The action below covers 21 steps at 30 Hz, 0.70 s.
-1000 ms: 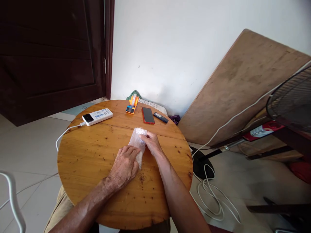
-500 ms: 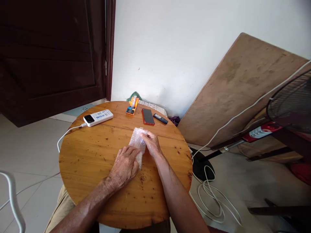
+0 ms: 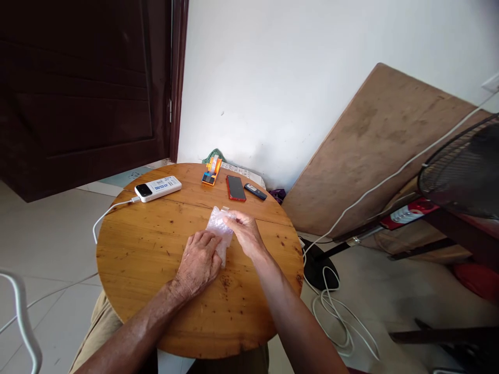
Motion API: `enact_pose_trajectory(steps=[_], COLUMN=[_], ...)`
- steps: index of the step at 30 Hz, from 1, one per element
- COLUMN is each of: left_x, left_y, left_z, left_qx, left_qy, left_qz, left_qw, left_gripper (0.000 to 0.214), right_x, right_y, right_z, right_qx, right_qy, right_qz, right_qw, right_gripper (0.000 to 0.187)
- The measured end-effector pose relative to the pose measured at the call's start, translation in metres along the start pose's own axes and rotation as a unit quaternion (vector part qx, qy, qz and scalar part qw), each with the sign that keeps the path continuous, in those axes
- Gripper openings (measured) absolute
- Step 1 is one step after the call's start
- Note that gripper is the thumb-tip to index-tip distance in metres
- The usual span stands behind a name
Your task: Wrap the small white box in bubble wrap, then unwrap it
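A small piece of bubble wrap (image 3: 217, 222), folded into a narrow packet, lies on the round wooden table (image 3: 148, 249) in front of me. Whether anything is inside it, I cannot see. My left hand (image 3: 200, 258) holds the lower left part down, its fingers together and bent over the wrap. At the upper right edge, my right hand (image 3: 245, 230) pinches the wrap between thumb and fingers. A small clear strip (image 3: 225, 209), possibly tape, sticks out at the packet's far end.
Toward the far edge sit an orange tape dispenser (image 3: 211, 170), a red-edged phone (image 3: 236, 188) and a dark handheld device (image 3: 255, 191). A white power bank (image 3: 158, 188) with a cable is at the left. A fan (image 3: 460, 161) and a leaning board (image 3: 374, 135) stand right.
My right hand has shifted slightly at the upper edge of the bubble wrap, and the small clear strip shows more. My left hand stays on the wrap. The view has turned a little right.
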State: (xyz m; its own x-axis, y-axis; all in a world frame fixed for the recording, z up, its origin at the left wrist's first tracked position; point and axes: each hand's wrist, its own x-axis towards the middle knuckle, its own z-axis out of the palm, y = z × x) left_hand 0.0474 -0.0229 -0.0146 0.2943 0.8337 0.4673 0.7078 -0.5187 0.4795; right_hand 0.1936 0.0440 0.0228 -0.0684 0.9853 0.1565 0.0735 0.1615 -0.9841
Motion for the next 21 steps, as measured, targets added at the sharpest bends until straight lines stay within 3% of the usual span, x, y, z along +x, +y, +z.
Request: enact_pose_trajectory(steps=[7, 11, 14, 18, 21], left_x=[0.0, 0.002, 0.002, 0.003, 0.004], left_y=[0.0, -0.004, -0.01, -0.018, -0.021], left_z=[-0.003, -0.002, 0.002, 0.009, 0.009], left_qx=[0.024, -0.036, -0.101, -0.187, -0.26], left_qy=[0.047, 0.08, 0.053, 0.003, -0.022], left_qz=[-0.101, -0.15, -0.143, -0.121, -0.139], left_qw=[0.993, 0.985, 0.983, 0.975, 0.955], left_gripper=[0.03, 0.054, 0.065, 0.045, 0.031], right_x=[-0.04, -0.062, -0.081, -0.103, -0.111], right_y=[-0.012, -0.013, -0.011, 0.0, 0.01], right_z=[0.006, 0.012, 0.017, 0.025, 0.03], right_qx=[-0.009, -0.016, -0.035, -0.04, -0.03], right_qy=[-0.004, -0.011, -0.004, 0.017, 0.033], right_qz=[-0.008, -0.037, -0.054, -0.081, -0.098], right_qw=[1.0, 0.999, 0.998, 0.996, 0.994], right_gripper=[0.021, 0.022, 0.023, 0.02, 0.02])
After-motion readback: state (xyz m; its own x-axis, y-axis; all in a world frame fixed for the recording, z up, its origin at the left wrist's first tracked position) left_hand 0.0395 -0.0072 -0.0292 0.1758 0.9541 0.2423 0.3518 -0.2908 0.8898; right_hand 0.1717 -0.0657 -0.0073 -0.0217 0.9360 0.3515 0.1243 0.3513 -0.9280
